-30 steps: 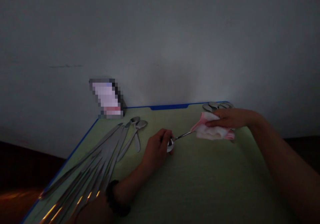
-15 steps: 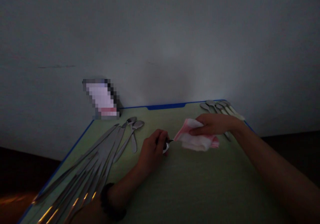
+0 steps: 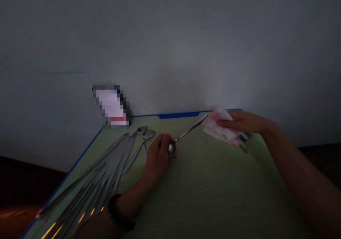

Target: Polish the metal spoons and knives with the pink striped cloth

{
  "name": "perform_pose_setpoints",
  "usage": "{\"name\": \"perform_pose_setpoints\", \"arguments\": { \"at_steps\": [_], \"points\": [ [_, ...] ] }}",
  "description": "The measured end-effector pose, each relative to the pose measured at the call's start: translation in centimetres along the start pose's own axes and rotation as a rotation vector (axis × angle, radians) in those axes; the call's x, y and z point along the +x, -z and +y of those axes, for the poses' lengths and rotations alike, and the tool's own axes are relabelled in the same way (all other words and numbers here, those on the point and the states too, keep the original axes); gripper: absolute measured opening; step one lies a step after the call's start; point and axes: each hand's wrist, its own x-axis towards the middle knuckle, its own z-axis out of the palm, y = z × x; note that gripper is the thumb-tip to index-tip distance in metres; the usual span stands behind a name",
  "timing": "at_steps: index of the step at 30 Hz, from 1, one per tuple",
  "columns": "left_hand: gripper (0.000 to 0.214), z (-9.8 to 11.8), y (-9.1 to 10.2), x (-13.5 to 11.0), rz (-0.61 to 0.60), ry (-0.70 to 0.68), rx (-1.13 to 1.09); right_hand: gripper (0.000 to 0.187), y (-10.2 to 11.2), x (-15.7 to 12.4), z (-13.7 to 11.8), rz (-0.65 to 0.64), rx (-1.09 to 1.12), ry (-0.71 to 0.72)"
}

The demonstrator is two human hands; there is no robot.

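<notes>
Spoon, bowl end pinched in my left hand, apparently to leave its handle exposed, points beyond that grip toward the cloth my right hand pinches; 2 spoons lie just left.

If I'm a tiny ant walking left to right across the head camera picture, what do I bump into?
Long metal cutlery → two loose spoons → the left hand → the held spoon → the pink-and-white cloth → the right hand.

Pink-and-white cloth, silvery spoon, seemingly pale-green tabletop, blue rim
</notes>
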Motion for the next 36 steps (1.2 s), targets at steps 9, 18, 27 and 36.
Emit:
{"name": "perform_pose_setpoints", "arguments": {
  "at_steps": [9, 18, 27, 36],
  "points": [
    [0.025, 0.0, 0.0, -0.4, -0.029, -0.011, -0.206, 0.035, -4.9, 3.1, -2.3, -0.132, -0.085, 0.199],
    [0.014, -0.6, -0.1, -0.6, -0.127, -0.151, 0.15, 0.047, -2.6, 2.0, -2.4, -0.09, 0.362, 0.191],
    [0.009, -1.4, -0.4, -1.1, -0.205, -0.398, 0.455, 0.041, -1.7, 0.2, -5.1, -0.296, 0.102, 0.178],
    [0.047, -2.0, -0.6, -0.7, -0.195, -0.395, 0.43, 0.031, -0.6, -0.2, -4.4, -0.126, -0.203, 0.252]
  ]
}}
